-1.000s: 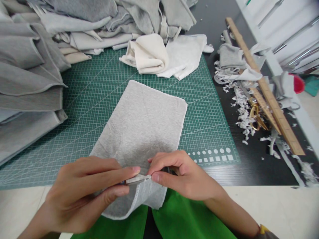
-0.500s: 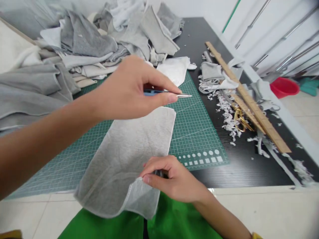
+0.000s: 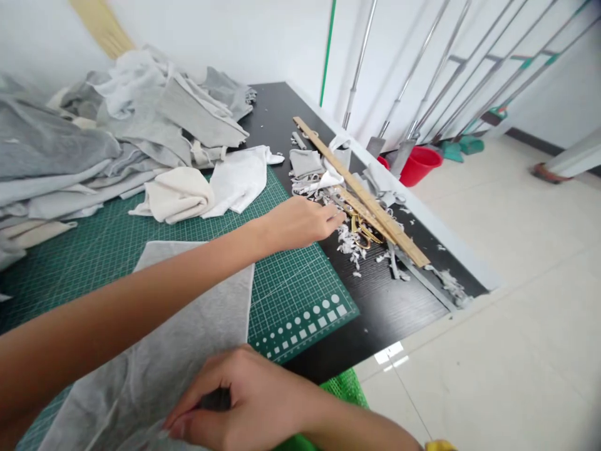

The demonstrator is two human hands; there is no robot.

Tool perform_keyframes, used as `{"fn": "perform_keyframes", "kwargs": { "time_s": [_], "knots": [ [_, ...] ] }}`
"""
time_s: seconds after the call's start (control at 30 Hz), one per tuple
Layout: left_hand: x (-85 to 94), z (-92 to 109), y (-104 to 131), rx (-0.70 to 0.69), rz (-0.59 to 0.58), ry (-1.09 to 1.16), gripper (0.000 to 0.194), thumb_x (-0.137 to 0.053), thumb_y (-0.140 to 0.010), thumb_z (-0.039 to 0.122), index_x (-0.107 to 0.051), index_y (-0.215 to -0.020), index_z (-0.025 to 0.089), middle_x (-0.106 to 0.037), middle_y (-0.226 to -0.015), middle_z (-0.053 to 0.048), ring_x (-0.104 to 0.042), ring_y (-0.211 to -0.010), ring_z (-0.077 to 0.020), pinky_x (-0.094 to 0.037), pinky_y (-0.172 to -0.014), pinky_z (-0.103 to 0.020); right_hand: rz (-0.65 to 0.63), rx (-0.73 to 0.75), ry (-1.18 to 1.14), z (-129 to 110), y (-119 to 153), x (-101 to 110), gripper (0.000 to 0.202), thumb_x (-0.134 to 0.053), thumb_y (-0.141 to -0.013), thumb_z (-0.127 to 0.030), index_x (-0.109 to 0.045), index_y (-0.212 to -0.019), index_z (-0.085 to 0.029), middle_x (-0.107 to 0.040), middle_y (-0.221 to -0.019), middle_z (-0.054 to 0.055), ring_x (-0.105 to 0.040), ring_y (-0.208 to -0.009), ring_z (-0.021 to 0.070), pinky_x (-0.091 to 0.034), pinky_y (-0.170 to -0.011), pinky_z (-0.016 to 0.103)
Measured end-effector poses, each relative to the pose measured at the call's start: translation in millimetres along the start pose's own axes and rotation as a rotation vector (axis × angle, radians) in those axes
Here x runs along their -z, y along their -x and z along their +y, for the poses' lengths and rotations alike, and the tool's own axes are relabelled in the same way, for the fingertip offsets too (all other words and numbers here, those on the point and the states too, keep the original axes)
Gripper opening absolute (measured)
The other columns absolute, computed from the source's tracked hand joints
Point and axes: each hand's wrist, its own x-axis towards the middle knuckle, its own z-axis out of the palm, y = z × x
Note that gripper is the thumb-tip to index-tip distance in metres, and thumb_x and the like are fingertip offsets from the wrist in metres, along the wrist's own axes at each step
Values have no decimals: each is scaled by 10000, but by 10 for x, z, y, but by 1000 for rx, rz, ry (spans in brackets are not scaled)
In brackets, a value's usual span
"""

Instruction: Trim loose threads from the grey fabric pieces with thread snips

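Observation:
My left hand is stretched across the cutting mat's right edge, beside white scraps and gold-handled scissors. Its fingers are pressed together, and what they hold, if anything, is hidden; no tool shows there. My right hand, low in the view, pinches the edge of a grey cloth between thumb and fingers. The cloth lies partly on the green mat, and my left forearm crosses above it.
Grey and white cloths are heaped at the back left. A cream cloth and a white one lie nearer. Wooden rulers rest over scraps on the black table. A red bucket and poles stand beyond.
The view has turned to the right. My left hand has moved from above the grey cloth to the scraps, and its pointed blue tool no longer shows. My right hand still pinches the cloth.

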Motion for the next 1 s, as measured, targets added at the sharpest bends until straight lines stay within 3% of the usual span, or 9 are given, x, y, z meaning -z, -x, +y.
{"fn": "perform_keyframes", "kwargs": {
  "time_s": [0.13,0.33,0.4,0.5,0.57,0.67,0.77,0.9,1.0],
  "knots": [
    [64,-25,112,33,87,-139,416,-396,-957,75,-559,-1338,118,-705,-947,-78,-665,-675,-158,-368,-485,-289,10,-7,-42,46,-9,-18,238,-636,-853,-285,-771,-970,-126,-785,-909,70,-684,-748,129,-523,-720,177],
    [211,-93,347,155,163,-60,364,-508,-976,210,-587,-1327,155,-711,-929,-54,-660,-710,-146,-365,-509,-256,102,-39,-111,-84,38,20,203,-633,-865,-256,-784,-931,-137,-781,-893,64,-698,-805,139,-530,-761,218],
    [371,-98,500,255,260,38,349,-534,-980,279,-612,-1307,180,-712,-907,-42,-657,-740,-139,-404,-559,-244,137,-42,-163,-144,51,34,190,-649,-866,-264,-784,-909,-138,-775,-872,55,-684,-782,131,-526,-752,227],
    [754,9,861,350,360,253,337,-626,-935,354,-671,-1239,216,-716,-816,-4,-638,-693,-113,-446,-617,-228,198,-103,-208,-206,62,42,198,-660,-876,-307,-783,-912,-156,-764,-819,34,-649,-711,122,-504,-678,236],
    [1055,199,1175,457,285,376,328,-666,-903,401,-708,-1193,252,-743,-844,-4,-632,-661,-112,-462,-607,-230,217,-118,-215,-223,64,45,181,-682,-864,-310,-784,-896,-164,-758,-787,23,-637,-690,124,-491,-653,241],
    [1462,657,1684,677,151,484,327,-703,-864,417,-719,-1182,345,-762,-882,12,-633,-644,-129,-469,-557,-241,218,-84,-223,-213,58,41,151,-725,-821,-303,-790,-852,-170,-765,-790,23,-639,-692,127,-483,-659,254],
    [1724,1226,2125,895,158,517,367,-684,-873,362,-676,-1235,424,-765,-912,45,-640,-650,-136,-466,-535,-244,246,-86,-242,-170,53,7,187,-785,-752,-342,-791,-822,-169,-761,-763,26,-614,-639,118,-452,-602,250],
    [1757,1849,2395,1088,136,574,415,-591,-928,366,-613,-1341,333,-758,-992,6,-656,-720,-139,-499,-619,-237,268,-91,-247,-123,52,-47,283,-837,-688,-399,-791,-826,-156,-739,-702,25,-572,-579,98,-407,-549,231],
    [1603,2005,2347,1223,52,589,526,-627,-896,420,-567,-1389,246,-721,-793,12,-575,-583,-118,-436,-529,-219,253,-66,-231,-114,38,-38,318,-852,-671,-421,-790,-821,-147,-737,-697,29,-568,-578,93,-404,-552,225]
  ]
}}
